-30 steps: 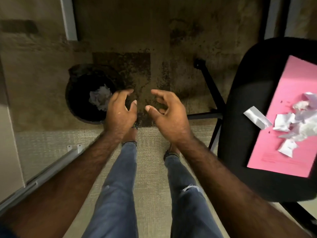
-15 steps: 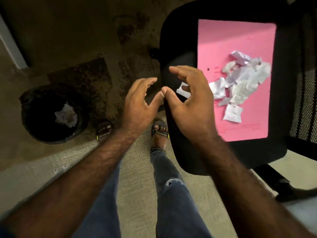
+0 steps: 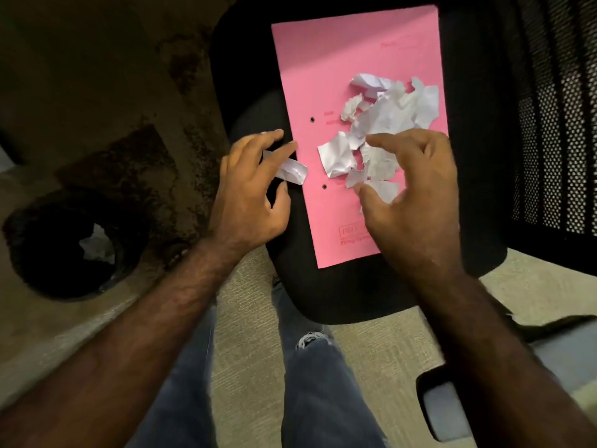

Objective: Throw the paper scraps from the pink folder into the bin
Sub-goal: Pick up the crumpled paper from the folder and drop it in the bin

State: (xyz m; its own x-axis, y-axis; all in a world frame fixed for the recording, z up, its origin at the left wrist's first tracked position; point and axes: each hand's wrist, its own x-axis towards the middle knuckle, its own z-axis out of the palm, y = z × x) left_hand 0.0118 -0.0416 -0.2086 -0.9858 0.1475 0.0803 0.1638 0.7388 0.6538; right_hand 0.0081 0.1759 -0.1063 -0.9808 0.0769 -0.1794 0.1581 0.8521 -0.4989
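Note:
A pink folder (image 3: 326,59) lies on the black seat of an office chair (image 3: 349,292). A heap of crumpled white paper scraps (image 3: 384,118) sits on its middle. One folded scrap (image 3: 295,172) lies across the folder's left edge. My left hand (image 3: 250,197) hovers over that scrap, fingers curved above it and thumb just below, not closed on it. My right hand (image 3: 410,195) is spread over the near side of the heap, thumb and forefinger apart around several scraps. The black round bin (image 3: 38,253) stands on the floor at the left, with white paper (image 3: 97,248) inside.
The chair's mesh backrest (image 3: 549,108) rises at the right and an armrest (image 3: 442,405) shows at the bottom right. My legs in jeans (image 3: 316,383) stand on light carpet between bin and chair. Dark stained floor (image 3: 129,92) lies beyond the bin.
The view swung from the bin to the chair. Both hands travelled right onto the folder; the left reached the scrap at its edge, the right spread over the heap.

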